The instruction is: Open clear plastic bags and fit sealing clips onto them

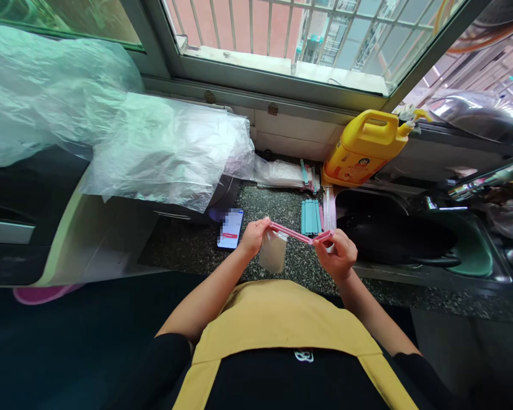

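- left hand (255,236): thumb and fingers pressed together; far-left end of the pink clip (294,234) is pinched
- right hand (337,254): fingers curled, thumb closed in; shorter-looking right-hand part of the same clip is pinched
- pink clip: held in the air between both hands, above the counter (265,199); bent at an angle close to the right fingertips (a hinge, presumably)
- small clear bag (273,254): hung just below the clip, near the left hand; contents, if any, cannot be told; whether film is caught inside the clip cannot be told either
- step in hand, as judged: clip being lined up with the bag's upper edge; for the next move, film to be kept flat along the long bar by the left hand, short part to be folded over by the right and pressed until seated; slipped or bunched film would be the risk
- just beyond the hands: teal clips (310,217) laid in a row beside the sink edge; phone (229,229) left of the left hand, screen lit
- farther out: stack of clear bags (280,173) against the wall, loose clips at its right end; yellow jug (363,149) stood behind the sink; black pan (393,234) set in the sink
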`<action>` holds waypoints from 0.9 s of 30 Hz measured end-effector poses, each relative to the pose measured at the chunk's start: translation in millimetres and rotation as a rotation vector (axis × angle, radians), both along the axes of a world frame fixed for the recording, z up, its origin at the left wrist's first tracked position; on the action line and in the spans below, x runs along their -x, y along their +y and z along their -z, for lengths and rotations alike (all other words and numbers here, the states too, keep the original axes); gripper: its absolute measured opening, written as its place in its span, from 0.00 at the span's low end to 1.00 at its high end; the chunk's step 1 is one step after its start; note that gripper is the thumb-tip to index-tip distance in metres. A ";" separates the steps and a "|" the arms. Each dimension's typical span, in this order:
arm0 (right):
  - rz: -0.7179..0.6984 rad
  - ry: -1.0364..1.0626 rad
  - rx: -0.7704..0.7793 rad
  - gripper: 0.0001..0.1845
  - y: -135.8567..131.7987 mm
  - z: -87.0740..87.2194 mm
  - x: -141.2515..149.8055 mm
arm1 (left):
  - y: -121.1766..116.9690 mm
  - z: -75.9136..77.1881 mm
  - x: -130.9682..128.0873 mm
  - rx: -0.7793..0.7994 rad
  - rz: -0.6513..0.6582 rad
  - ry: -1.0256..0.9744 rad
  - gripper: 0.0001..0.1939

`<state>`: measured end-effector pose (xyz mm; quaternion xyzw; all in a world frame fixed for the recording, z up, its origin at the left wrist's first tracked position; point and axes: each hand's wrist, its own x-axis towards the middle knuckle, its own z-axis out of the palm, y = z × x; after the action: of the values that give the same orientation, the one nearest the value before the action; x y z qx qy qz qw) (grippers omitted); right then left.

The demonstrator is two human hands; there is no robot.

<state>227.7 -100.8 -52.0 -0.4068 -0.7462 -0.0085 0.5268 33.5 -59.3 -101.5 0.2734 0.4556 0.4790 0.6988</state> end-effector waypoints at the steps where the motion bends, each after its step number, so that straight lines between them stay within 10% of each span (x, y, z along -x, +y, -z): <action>1: 0.009 -0.006 0.001 0.06 -0.7 0.6 -2.0 | 0.3 -0.4 0.1 -0.002 -0.006 -0.001 0.21; 27: 0.072 0.145 0.046 0.01 -4.2 18.5 -12.1 | 4.1 -15.0 1.8 0.074 -0.081 -0.007 0.18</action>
<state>239.8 -105.0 -70.5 -0.4449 -0.6909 0.0191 0.5695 31.7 -55.2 -86.5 0.2269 0.4812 0.4907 0.6901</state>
